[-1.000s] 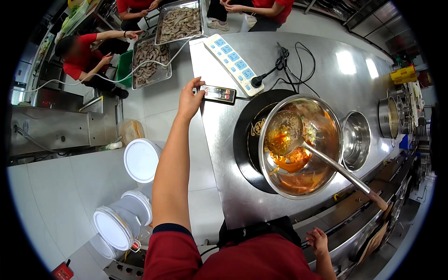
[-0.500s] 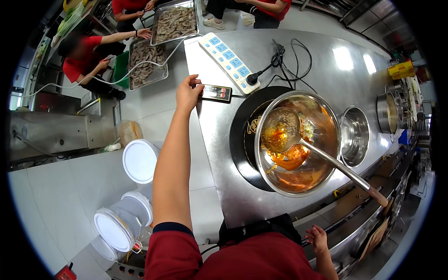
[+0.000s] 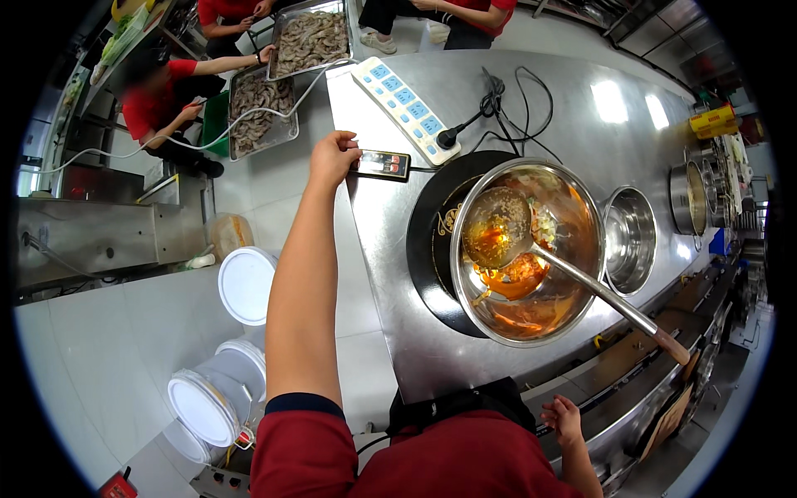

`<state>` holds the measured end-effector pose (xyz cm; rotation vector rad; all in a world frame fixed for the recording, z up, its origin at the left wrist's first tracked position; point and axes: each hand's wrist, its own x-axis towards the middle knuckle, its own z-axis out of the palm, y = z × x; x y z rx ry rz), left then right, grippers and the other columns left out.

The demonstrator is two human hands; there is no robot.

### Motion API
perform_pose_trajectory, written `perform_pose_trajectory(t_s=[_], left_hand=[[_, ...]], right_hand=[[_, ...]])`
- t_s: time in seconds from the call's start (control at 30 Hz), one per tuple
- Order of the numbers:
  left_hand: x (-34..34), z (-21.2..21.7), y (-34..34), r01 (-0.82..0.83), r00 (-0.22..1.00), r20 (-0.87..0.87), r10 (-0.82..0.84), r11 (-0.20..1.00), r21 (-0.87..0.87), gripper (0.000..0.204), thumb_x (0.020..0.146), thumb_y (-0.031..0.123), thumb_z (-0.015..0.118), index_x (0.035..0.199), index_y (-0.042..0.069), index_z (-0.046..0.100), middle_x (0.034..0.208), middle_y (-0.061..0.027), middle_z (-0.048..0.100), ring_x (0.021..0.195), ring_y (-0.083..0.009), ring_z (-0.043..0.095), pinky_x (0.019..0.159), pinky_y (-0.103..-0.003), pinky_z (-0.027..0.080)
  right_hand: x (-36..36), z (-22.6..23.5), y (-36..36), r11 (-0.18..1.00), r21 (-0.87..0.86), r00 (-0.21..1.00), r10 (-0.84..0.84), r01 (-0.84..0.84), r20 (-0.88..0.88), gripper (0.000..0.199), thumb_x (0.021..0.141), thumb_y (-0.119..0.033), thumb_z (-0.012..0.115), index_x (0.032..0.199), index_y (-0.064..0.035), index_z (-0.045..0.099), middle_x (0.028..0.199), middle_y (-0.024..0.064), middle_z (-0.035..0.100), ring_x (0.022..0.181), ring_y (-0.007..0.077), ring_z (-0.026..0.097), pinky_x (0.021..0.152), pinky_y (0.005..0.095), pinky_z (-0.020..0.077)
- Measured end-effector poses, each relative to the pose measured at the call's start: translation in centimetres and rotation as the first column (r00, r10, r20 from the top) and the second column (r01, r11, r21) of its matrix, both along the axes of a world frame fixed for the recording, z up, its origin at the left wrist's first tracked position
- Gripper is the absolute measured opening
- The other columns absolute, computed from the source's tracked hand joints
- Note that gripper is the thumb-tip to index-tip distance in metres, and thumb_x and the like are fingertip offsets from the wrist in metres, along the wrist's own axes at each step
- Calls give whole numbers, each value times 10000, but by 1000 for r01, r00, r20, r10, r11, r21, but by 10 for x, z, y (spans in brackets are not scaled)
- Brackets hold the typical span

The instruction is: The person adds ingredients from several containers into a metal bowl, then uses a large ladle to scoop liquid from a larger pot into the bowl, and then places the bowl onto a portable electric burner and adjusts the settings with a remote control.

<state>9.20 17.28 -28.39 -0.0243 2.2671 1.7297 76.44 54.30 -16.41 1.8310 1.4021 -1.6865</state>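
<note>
At the table's left edge my left hand point(image 3: 334, 158) has its thumb and fingers closed on the end of a small black control box point(image 3: 383, 165) with lit buttons. A cord runs from the box toward a black round hot plate point(image 3: 425, 257). On the plate stands a large steel bowl point(image 3: 573, 311) with orange oil and chopped pieces in it. A long-handled ladle point(image 3: 598, 289) rests in the bowl, its scoop full of oily liquid and its wooden grip over the rim. Low beside my body, my right hand point(image 3: 564, 419) holds nothing, its fingers loosely bent and apart.
A white power strip point(image 3: 403, 104) with a black plug and coiled cable lies behind the box. Right of the bowl stands an empty steel basin point(image 3: 629, 241). White lidded buckets point(image 3: 247, 286) stand on the floor at left. Co-workers sit by trays of shrimp point(image 3: 311, 41).
My left hand stays at the control box, with only a slight shift. At the far left a co-worker has leaned a little to the right, reaching toward the shrimp trays.
</note>
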Motion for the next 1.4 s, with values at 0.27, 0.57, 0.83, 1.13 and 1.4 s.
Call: perform_pose_trajectory(t_s=[0.27,0.57,0.83,1.13,1.4], left_hand=[[5,7,-2,-12,1000,-17,12,1000,29,324,816,-39,660,1138,-35,628,965,-110,693,789,-170,670,705,-286,554],[19,5,-11,44,989,-139,-46,999,-20,337,861,-16,632,1197,-32,606,1127,-114,688,1029,-175,645,895,-289,517],[17,0,-12,22,991,-136,-20,1000,10,391,791,6,699,1174,-18,627,1096,-115,699,997,-203,656,884,-312,520],[19,8,-12,74,985,-150,-85,994,-74,463,773,-34,718,1219,-25,596,1133,-105,679,1019,-175,626,883,-293,520],[19,3,-14,57,982,-177,-69,996,-74,457,739,23,756,1177,-3,628,1100,-105,695,1013,-209,639,912,-320,505]], right_hand=[[5,7,-2,999,0,999,-33,33,-21,454,984,-203,543,1350,39,430,994,193,675,688,218,681,518,296,545],[12,0,2,1000,9,1000,-6,5,24,464,981,-212,551,1355,32,422,988,187,671,681,208,679,513,287,549],[5,5,2,1000,6,1000,5,-5,19,467,980,-214,560,1358,26,426,989,175,669,689,213,679,524,286,548],[6,4,-3,1000,5,999,11,-12,41,459,978,-198,550,1356,34,430,992,182,669,709,217,685,532,290,550],[6,2,2,999,10,999,35,-36,34,447,982,-206,537,1348,25,426,999,188,669,702,226,689,522,296,553]])
